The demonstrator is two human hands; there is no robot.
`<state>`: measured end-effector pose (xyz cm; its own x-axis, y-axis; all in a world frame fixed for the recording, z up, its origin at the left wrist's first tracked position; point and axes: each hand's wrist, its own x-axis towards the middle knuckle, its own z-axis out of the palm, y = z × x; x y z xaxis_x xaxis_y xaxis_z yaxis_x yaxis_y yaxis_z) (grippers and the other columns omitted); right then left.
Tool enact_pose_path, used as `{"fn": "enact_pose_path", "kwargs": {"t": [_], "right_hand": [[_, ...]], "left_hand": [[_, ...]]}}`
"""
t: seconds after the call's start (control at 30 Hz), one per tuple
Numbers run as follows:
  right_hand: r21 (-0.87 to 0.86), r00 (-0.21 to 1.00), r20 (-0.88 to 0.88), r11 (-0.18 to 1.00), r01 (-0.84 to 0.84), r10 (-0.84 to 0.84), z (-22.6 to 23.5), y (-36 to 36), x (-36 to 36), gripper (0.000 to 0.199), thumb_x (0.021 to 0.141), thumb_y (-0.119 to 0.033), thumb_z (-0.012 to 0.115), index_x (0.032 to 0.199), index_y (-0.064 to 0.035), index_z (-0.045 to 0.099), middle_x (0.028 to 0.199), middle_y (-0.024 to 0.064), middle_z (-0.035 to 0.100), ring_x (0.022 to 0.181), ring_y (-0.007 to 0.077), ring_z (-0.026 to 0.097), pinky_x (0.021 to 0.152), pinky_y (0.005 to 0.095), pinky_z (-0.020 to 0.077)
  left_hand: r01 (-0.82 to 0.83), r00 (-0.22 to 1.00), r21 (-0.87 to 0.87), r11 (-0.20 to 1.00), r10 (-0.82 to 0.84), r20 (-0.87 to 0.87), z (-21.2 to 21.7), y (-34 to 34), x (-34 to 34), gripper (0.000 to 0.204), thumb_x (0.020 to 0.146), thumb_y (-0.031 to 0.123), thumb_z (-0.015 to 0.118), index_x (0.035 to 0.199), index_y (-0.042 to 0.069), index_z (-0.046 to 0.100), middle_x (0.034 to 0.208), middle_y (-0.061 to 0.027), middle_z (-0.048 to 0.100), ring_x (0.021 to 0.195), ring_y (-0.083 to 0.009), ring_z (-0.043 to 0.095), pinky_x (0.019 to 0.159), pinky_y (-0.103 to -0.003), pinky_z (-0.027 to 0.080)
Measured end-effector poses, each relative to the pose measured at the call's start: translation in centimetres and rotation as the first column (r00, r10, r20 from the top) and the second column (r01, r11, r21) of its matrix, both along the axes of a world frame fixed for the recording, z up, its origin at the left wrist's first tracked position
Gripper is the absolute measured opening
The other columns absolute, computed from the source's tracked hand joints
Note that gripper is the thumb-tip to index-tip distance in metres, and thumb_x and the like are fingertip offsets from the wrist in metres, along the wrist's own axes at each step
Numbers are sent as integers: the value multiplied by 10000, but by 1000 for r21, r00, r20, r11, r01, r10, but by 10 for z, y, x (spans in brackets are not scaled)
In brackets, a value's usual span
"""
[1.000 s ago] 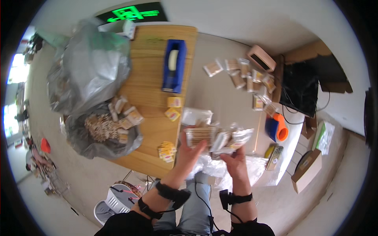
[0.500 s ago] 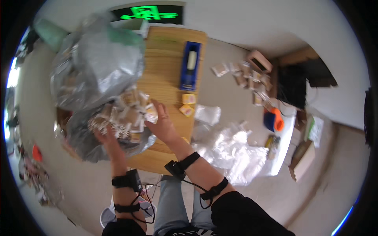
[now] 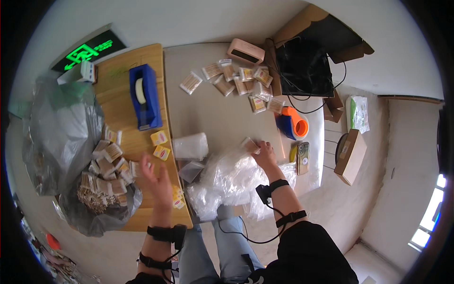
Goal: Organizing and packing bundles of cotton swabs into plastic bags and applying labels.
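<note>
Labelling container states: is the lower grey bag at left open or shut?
Open: the grey bag's mouth is spread, with loose sticks and small packets showing uncovered.

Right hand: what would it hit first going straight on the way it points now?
Beyond the small packet at its fingertips, the right hand would probably meet the scattered packets of thin sticks first; its height is unclear.
</note>
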<state>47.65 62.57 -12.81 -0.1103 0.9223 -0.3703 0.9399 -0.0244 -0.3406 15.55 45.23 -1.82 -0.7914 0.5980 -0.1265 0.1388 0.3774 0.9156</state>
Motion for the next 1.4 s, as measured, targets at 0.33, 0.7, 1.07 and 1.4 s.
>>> {"fn": "enact_pose_path", "kwargs": {"t": [0.33,0.7,1.07,1.4], "right_hand": [[-346,951,-309,933,-97,-16,49,83,-8,326,684,-231,733,867,-24,562,956,140,569,935,314,544,772,370,439],[293,908,-358,950,-110,216,25,210,-97,581,716,-297,696,1223,-92,498,1329,271,348,1231,401,360,1032,414,316],[371,907,-281,907,-199,314,15,138,-90,569,666,-270,707,1196,-143,542,1278,222,402,1174,440,368,1009,466,315],[157,970,-243,985,73,-33,29,142,-96,798,697,-420,717,1356,-134,368,1340,267,350,1207,442,361,999,449,318]], "left_hand": [[365,819,-205,908,-418,-392,-91,200,4,588,815,195,620,1315,43,349,1320,-288,331,1245,-439,308,1023,-491,295],[320,806,-577,751,-536,-251,-143,325,-19,901,700,739,521,1417,264,255,1455,-234,153,1330,-464,127,1002,-644,197],[461,819,-180,869,-495,-289,-139,264,85,620,737,428,687,1205,65,505,1245,-196,477,1139,-350,459,953,-450,350],[242,936,-274,931,-298,-188,-126,252,103,744,734,493,685,1290,61,443,1161,-226,418,1133,-385,430,936,-452,385]]}}
